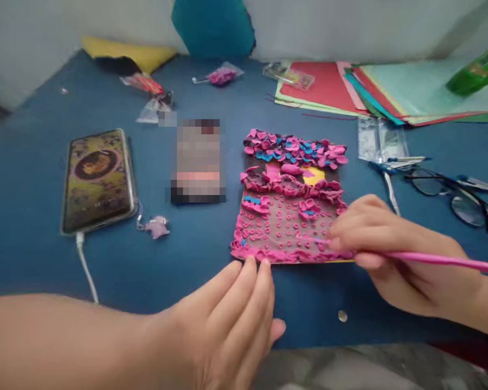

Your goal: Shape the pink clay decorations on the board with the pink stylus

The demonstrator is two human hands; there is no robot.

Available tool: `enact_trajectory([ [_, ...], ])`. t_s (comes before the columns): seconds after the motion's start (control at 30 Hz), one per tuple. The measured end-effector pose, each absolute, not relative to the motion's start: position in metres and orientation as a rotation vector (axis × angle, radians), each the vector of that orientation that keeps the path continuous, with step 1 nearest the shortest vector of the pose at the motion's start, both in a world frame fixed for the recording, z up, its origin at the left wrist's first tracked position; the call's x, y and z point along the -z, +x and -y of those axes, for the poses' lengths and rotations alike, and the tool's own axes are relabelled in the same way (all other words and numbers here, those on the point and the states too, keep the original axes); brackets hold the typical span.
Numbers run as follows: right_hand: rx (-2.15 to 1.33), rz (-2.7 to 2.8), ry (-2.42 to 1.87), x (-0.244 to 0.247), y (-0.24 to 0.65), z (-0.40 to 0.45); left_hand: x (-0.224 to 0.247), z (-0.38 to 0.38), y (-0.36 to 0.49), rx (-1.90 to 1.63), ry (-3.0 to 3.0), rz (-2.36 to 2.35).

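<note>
A square board (284, 222) decorated with pink, blue and dark clay shapes and rows of small pink rings lies on the blue table. My right hand (406, 249) is closed around a pink pointed tool (443, 260); its thin tip reaches over the ringed lower part of the board. My left hand (231, 319) rests at the board's near edge, fingers stretched out with their tips touching the pink border, and holds nothing.
On the blue table (203, 281), a phone (97, 181) with a white cable and star charm lies left, beside a blurred-out rectangle (198, 162). Coloured sheets (317, 86) and a green bottle (477, 70) are back right, glasses (451, 197) at right. A small disc (342, 316) lies near the front edge.
</note>
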State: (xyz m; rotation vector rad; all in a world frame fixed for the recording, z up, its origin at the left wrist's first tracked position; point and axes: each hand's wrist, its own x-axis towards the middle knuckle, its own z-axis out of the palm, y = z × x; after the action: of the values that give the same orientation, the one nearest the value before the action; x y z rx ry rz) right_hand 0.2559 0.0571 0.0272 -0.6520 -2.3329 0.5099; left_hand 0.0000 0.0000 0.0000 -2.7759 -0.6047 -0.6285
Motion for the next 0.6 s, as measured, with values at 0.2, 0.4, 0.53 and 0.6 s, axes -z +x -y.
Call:
enact_trajectory([
  [0.2,-0.807,2.383,-0.655,-0.035,0.25,-0.048,0.004,0.001,0.001,0.67,-2.727,0.597],
  [0.4,-0.725,2.333,-0.733,-0.038,0.223,-0.062,0.006,0.006,0.004,0.681,-2.665,0.611],
  [0.53,-0.709,2.374,-0.628,-0.037,0.203,-0.067,0.005,0.017,0.006,0.525,-2.687,0.799],
  [0.6,-0.717,2.379,-0.59,-0.035,0.197,-0.068,0.004,0.02,0.006,0.537,-2.678,0.792],
])
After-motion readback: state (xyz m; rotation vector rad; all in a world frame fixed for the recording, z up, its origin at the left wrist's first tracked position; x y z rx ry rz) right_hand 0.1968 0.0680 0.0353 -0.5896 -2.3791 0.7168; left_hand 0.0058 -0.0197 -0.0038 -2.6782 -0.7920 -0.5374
